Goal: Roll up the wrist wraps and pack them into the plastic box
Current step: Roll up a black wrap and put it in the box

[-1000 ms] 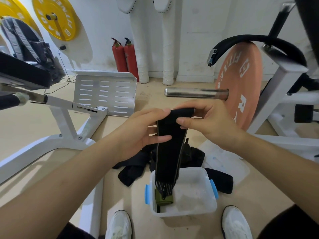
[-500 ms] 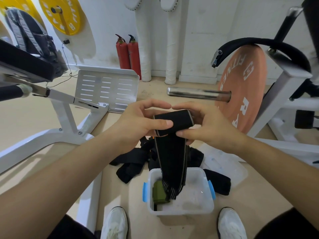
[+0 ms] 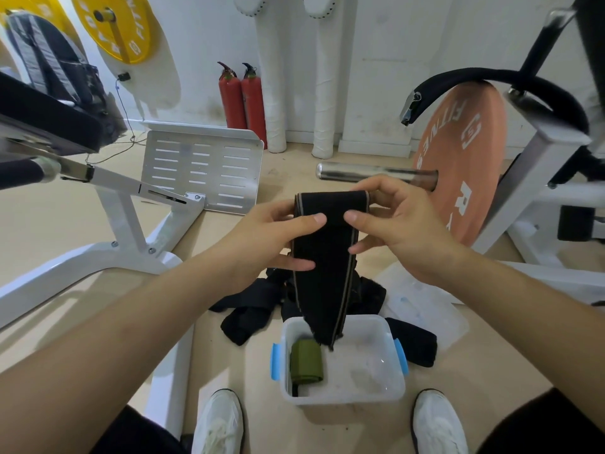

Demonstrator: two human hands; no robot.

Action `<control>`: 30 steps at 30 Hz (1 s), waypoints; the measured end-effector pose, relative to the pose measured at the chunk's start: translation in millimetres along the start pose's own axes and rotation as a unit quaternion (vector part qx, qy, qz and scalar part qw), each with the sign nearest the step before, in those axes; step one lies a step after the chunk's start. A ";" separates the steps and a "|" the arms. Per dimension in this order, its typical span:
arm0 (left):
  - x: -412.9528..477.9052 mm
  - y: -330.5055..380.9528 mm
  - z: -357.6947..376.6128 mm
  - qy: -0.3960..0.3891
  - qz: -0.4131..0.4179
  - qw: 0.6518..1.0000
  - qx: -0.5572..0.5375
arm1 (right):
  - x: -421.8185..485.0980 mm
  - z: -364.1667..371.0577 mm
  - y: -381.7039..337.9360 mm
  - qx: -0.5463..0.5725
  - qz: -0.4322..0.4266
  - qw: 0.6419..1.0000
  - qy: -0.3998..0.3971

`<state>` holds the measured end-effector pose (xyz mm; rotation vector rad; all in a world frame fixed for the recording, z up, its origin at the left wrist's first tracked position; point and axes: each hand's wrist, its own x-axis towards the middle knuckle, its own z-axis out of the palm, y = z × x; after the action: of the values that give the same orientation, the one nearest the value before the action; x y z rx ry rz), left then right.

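A black wrist wrap with tan edge stripes hangs in front of me, its top end rolled into a small roll. My left hand pinches the roll's left side with thumb on top, and my right hand pinches its right side. The loose tail reaches down over the clear plastic box with blue clips on the floor. A rolled green wrap lies in the box's left part. More black wraps lie heaped on the floor behind the box, and one black wrap lies to its right.
The clear box lid lies on the floor right of the box. A steel bar with an orange weight plate juts in from the right. A white machine frame stands left. My white shoes flank the box.
Both hands have turned the top of the black wrap further, so the roll is thicker and the hanging tail has risen to just above the box rim.
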<state>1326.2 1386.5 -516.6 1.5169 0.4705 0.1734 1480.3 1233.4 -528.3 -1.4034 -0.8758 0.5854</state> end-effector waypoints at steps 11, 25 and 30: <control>6.0 -2.8 5.5 0.012 -0.022 0.991 -0.131 | -0.3 2.4 9.1 -0.162 -0.131 0.978 -0.009; 6.4 -5.3 1.9 0.060 0.156 0.976 0.138 | -0.6 -5.0 2.2 0.076 0.123 0.983 -0.112; 8.6 -5.3 8.1 0.009 -0.034 0.999 -0.019 | 4.8 -8.2 5.5 0.082 0.061 0.994 -0.036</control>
<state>1336.2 1382.1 -523.6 1.4615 0.5296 0.1419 1490.5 1233.0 -532.5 -1.2994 -0.7851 0.7870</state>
